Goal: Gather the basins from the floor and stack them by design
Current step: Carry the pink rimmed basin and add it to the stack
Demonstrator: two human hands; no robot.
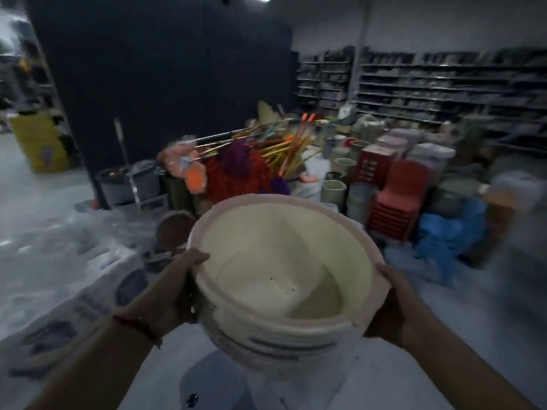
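Dim storeroom shelving (429, 84) lines the far wall, and you stand on a pale grey floor (444, 306) with a jumble of mops (236, 164), red chairs (399, 199) and round bins heaped ahead. You carry a nested stack of cream basins (281, 270) at chest height, tilted toward you. Your left hand (171, 291) curls over the rim with its thumb inside; your right hand (393, 300) grips the opposite rim. Keep both grips level so the nested basins stay seated, and watch your footing: plastic sheeting (59, 255) lies on the floor to your left.
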